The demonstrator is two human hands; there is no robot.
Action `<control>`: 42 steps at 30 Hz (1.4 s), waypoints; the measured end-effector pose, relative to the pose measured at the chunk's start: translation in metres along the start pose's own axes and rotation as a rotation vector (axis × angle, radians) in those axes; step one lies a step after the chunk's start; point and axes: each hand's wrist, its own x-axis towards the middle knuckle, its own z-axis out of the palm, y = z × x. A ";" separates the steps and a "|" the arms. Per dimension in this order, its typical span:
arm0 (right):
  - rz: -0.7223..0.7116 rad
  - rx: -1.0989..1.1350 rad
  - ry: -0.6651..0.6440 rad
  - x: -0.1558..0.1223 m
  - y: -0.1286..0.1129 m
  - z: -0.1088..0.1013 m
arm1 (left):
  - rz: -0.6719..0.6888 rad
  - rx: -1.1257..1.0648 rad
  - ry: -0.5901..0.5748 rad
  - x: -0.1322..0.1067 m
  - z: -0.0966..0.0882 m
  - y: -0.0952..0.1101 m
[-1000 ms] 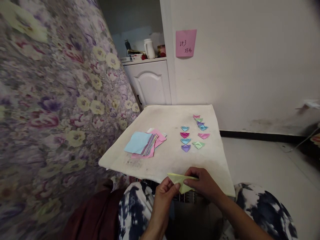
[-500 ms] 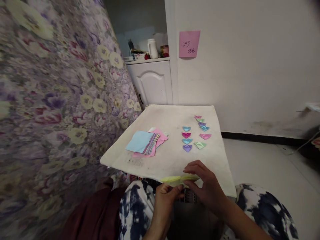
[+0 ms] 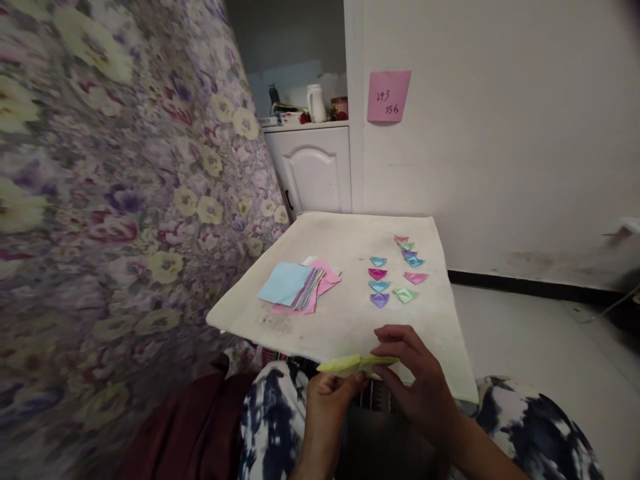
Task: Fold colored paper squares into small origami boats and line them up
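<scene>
A folded piece of yellow paper (image 3: 341, 365) is held level at the table's near edge. My left hand (image 3: 329, 399) pinches it from below, thumb and fingers closed near its middle. My right hand (image 3: 420, 373) has the paper's right half between its thumb and curved fingers. Farther out on the pale cloth-covered table (image 3: 345, 327), several small folded paper pieces stand in two columns, among them a purple one (image 3: 379, 300), a green one (image 3: 405, 295) and a magenta one (image 3: 377, 273). Part of the yellow paper is hidden behind my fingers.
A stack of coloured paper sheets (image 3: 285, 285), light blue on top, lies on the table's left side. Flowered fabric (image 3: 125, 200) hangs at the left. Beyond the table are a white cabinet (image 3: 320, 170) and a wall with a pink note (image 3: 389, 97).
The view has shifted slightly, so the table sits a little lower and to the right. Both hands stay at the yellow paper, which now looks narrower and tilted more edge-on.
</scene>
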 end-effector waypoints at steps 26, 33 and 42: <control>-0.005 0.016 0.002 0.000 0.000 0.003 | 0.011 0.062 -0.101 0.004 -0.001 -0.006; -0.027 0.013 0.014 -0.002 0.002 0.003 | 0.011 0.029 -0.074 0.003 0.000 -0.003; -0.018 -0.052 -0.026 -0.001 -0.001 0.001 | -0.053 0.018 -0.059 0.007 -0.002 -0.007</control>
